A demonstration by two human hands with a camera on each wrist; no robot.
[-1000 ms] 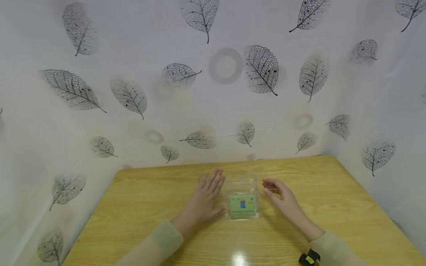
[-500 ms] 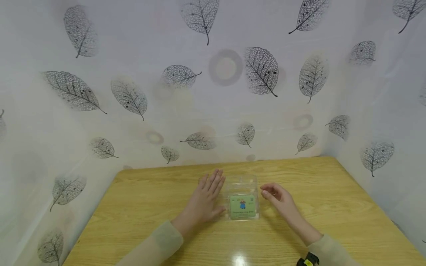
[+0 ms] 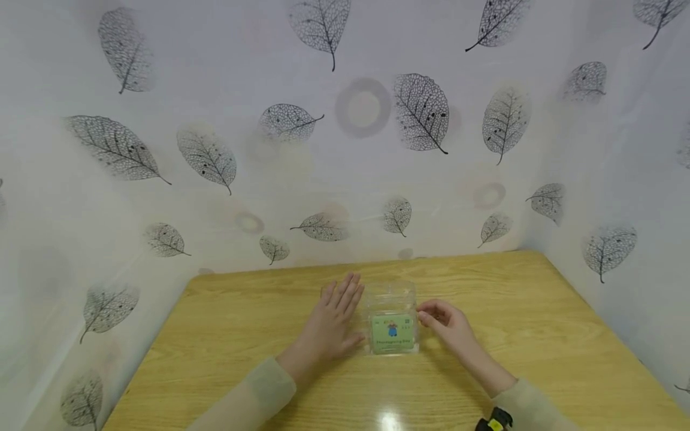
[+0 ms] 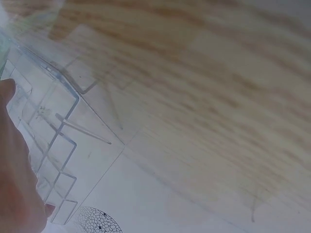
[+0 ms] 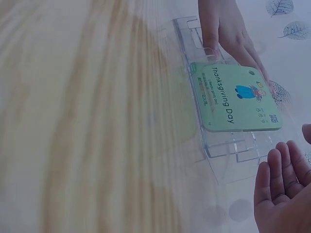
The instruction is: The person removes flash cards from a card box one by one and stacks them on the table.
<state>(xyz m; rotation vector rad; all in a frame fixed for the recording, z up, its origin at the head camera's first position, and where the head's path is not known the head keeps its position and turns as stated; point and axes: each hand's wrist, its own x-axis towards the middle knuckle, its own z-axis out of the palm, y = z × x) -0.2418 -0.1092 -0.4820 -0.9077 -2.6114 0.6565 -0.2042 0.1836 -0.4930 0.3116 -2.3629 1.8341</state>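
Green card (image 3: 392,333), printed "Thanksgiving Day" with a small figure in blue: stands between the two hands. Clear plastic holder (image 3: 389,293): bears the card, just right of the left hand. Left hand (image 3: 330,326): fingers straight, thumb held apart, its tip at the holder's edge. Right hand (image 3: 450,326): fingers gently bent, thumb apart in the wrist view, just beside the holder; contact cannot be told. Wooden table (image 3: 242,335): lies beneath both hands. Leaf-print sheet (image 3: 302,179): hangs beyond the hands.
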